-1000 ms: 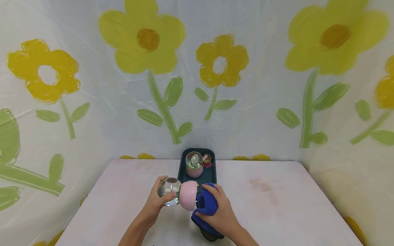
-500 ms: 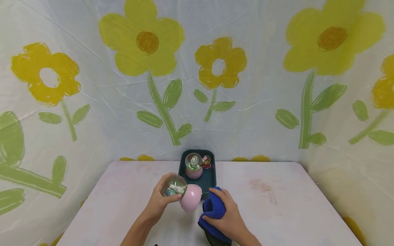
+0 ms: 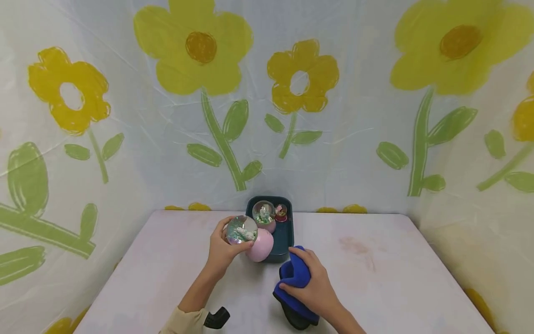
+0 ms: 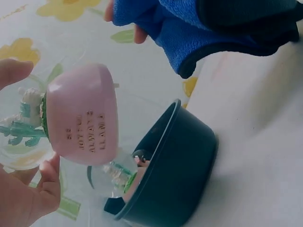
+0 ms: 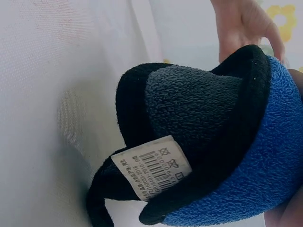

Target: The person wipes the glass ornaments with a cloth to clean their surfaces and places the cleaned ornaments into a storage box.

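My left hand (image 3: 223, 249) grips a snow globe (image 3: 259, 245) by its clear glass ball, thumb in front and fingers behind. The globe is tilted, its pink base pointing right and down, overlapping the near-left part of the tray in the head view. In the left wrist view raised lettering shows on the pink base (image 4: 84, 116), and a white llama figure and green cactus sit inside the glass. To the right, my right hand (image 3: 318, 284) grips a bunched blue cloth (image 3: 297, 273) with black edging and a dark grey reverse. A white printed label (image 5: 154, 165) hangs from the cloth.
A dark teal tray (image 3: 288, 236) stands at the back middle of the white table (image 3: 367, 278). Inside it are another pink-based snow globe (image 3: 264, 213) and a small red-based one (image 3: 281, 212). A flower-printed sheet (image 3: 354, 153) hangs behind the table.
My left hand has lifted the snow globe away from the cloth and moved it forward toward the tray, turning it. My right hand has drawn the cloth slightly to the right.
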`<state>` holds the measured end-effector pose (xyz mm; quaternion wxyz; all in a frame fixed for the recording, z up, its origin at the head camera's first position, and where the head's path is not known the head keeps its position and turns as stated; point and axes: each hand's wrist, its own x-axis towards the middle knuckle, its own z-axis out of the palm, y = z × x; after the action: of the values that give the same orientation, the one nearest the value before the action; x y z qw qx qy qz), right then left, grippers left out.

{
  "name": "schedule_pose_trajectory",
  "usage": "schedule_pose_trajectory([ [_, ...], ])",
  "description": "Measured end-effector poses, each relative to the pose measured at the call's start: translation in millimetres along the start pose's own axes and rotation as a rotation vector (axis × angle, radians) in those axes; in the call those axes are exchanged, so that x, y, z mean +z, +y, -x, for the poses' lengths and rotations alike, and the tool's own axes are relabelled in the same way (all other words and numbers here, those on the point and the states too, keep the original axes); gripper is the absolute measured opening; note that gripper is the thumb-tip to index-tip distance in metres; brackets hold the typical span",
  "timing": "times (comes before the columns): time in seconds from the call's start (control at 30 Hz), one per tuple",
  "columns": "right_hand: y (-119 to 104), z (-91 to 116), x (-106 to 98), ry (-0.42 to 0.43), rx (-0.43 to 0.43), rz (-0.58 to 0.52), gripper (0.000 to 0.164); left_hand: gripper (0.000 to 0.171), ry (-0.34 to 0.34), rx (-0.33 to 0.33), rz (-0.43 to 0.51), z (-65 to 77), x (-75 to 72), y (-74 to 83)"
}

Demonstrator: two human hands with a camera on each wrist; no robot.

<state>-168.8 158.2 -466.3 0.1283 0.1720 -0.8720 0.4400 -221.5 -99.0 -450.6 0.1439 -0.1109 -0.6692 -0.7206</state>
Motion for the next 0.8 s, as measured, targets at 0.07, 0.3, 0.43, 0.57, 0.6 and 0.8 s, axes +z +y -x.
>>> schedule_pose_trajectory([
  [0.07, 1, 2, -1, -0.006, 0.023, 0.004, 0.083, 0.078, -0.002, 0.041, -0.022, -2.8, 5.1, -1.2],
  [0.3, 5, 3, -10, 0.030, 0.011, -0.020, 0.083, 0.079, -0.004, 0.119, -0.092, -20.0, 27.4, -5.9],
  [0.43, 7, 2, -13, 0.026, -0.007, -0.022, 0.084, 0.081, -0.018, 0.127, -0.136, -28.3, 38.8, -3.8],
  [0.57, 8, -2, -14, 0.031, -0.010, -0.031, 0.083, 0.080, -0.062, 0.133, -0.195, -34.8, 49.0, 12.3],
  [0.6, 8, -2, -14, 0.033, -0.008, -0.034, 0.082, 0.080, -0.070, 0.133, -0.217, -37.5, 50.6, 11.3],
  [0.8, 8, -4, -17, 0.040, 0.002, -0.045, 0.082, 0.084, -0.110, 0.113, -0.287, -57.0, 57.7, -13.0],
])
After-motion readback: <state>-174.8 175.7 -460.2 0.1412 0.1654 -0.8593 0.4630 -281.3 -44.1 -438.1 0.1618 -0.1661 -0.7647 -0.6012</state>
